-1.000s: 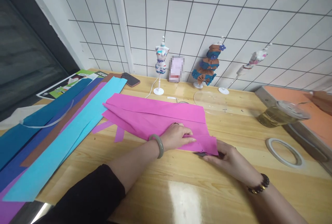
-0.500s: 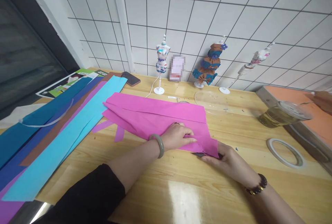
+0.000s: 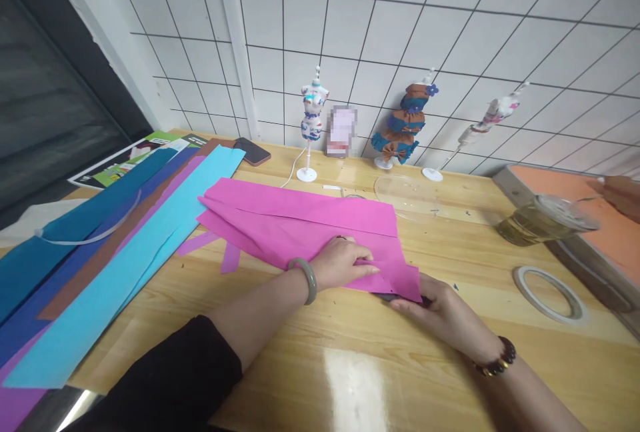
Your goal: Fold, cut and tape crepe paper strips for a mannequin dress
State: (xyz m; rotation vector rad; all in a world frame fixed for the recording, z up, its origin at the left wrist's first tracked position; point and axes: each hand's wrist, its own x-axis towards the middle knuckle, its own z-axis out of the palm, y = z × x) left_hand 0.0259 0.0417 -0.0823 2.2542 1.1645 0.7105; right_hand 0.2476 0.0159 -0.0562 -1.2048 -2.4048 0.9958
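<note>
- Left hand (image 3: 343,262) pressed flat, fingers together, on the near right corner of the pink paper (image 3: 300,222); green bangle (image 3: 305,279) on that wrist.
- Right hand (image 3: 440,309) lying at the paper's near right tip, fingers curled around a dark tool (image 3: 387,297), mostly hidden under the paper edge; too little showing to tell what kind of tool.
- Beaded bracelet (image 3: 495,357) on the right wrist.
- Pink paper folded in layers, spread on the wooden surface (image 3: 350,365), roughly at its middle, tip pointing toward the right hand.
- Two loose pink strips (image 3: 220,250) just beside the paper's left edge.
- Long sheets of light blue paper (image 3: 135,265), brown, purple and dark blue stacked at the left, running toward the wall.
- Phone (image 3: 251,152) near the far ends of those sheets.
- Three small mannequins (image 3: 313,119) standing along the tiled wall.
- Tape ring (image 3: 549,293) lying well to the right; clear cup (image 3: 543,219) of yellowish liquid beyond it.
</note>
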